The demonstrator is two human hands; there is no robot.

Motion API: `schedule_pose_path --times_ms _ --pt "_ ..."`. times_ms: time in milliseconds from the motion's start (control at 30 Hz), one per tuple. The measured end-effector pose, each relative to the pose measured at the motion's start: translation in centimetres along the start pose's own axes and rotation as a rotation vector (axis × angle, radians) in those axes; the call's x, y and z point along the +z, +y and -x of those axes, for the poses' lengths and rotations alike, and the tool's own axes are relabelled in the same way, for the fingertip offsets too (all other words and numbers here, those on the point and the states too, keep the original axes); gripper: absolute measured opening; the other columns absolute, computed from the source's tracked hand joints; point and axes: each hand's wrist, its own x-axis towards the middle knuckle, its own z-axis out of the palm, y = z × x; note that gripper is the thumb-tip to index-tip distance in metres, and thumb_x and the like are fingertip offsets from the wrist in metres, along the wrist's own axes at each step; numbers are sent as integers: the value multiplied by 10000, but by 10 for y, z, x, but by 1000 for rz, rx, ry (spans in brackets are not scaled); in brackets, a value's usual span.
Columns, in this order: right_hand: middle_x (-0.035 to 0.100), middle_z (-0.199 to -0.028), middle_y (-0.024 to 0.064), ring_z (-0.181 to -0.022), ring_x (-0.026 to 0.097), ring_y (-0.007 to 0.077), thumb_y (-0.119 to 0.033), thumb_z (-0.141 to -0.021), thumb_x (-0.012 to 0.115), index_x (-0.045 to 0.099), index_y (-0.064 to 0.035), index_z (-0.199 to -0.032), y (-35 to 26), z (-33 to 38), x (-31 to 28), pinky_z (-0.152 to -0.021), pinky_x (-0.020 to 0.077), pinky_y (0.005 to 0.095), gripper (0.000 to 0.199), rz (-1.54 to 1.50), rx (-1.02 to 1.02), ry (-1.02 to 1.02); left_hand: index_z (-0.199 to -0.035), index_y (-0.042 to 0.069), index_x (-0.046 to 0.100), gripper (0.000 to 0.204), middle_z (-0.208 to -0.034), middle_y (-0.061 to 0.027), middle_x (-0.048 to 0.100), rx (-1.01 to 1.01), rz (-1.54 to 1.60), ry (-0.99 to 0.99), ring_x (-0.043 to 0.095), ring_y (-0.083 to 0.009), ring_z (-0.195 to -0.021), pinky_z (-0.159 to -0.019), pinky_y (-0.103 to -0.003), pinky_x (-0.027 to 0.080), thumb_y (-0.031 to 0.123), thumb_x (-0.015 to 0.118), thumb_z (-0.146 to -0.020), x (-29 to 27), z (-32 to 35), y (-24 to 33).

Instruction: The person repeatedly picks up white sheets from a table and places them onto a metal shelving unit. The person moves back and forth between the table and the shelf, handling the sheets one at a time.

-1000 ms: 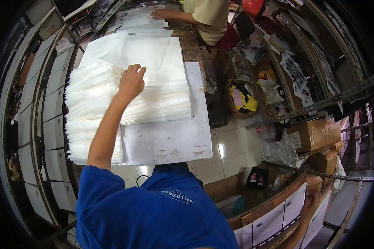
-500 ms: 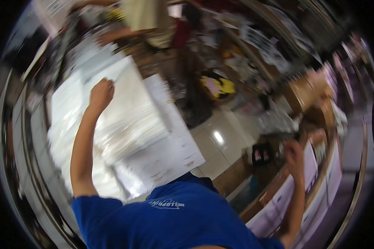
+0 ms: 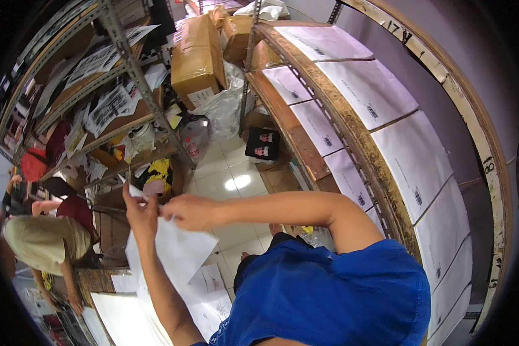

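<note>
Hands are working together in mid-air: left hand (image 3: 139, 210) and right hand (image 3: 191, 211) are pinching with closed fingers the top of a white flat plastic mailer bag (image 3: 170, 248), above the bench (image 3: 112, 308).

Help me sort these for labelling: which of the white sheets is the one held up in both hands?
The loose white sheet pinched at its top by the left hand and right hand. The other white sheets sit flat in the shelf slots, untouched.

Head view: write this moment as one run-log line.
left hand: grips white sheet | right hand: pinches sheet's top edge | sheet: held above tiled floor
</note>
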Motion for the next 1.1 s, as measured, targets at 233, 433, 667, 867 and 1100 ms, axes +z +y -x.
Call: schedule_pose_path --times_ms 233,433,667,867,1100 --pt "606 -873 65 -865 571 160 -33 -801 530 604 0 -951 28 144 -248 -787 480 309 171 101 216 417 -1436 35 281 578 -945 -62 521 215 575 -21 587 -117 -681 -588 -227 491 64 557 -929 66 -2 120" --pt "543 -823 -52 -683 441 37 -91 -830 523 605 -88 -940 23 302 -448 -601 374 201 137 288 535 758 -1269 -14 457 382 -825 -36 539 -185 407 -75 561 -97 -620 -546 -231 470 108 559 -922 107 60 0" --pt "541 -749 -10 -717 489 106 -57 -790 502 580 -63 -845 125 493 -570 -676 408 252 95 534 929 999 -1173 -69 503 381 -724 -107 621 -560 4 -328 654 -184 -579 -530 -299 508 138 587 -864 210 174 -94" --pt "552 -725 19 -700 511 137 -33 -750 510 581 -38 -817 161 523 -576 -666 426 271 98 712 882 982 -1113 -75 525 337 -780 -143 619 -858 116 -355 663 -219 -596 -527 -307 550 144 583 -864 245 206 -136" --pt "564 -723 57 -694 530 168 -33 -756 520 584 -22 -821 174 561 -598 -653 439 304 93 924 955 1042 -1061 -78 524 259 -791 -141 590 -1038 247 -337 653 -226 -591 -510 -300 554 113 558 -889 253 208 -168"
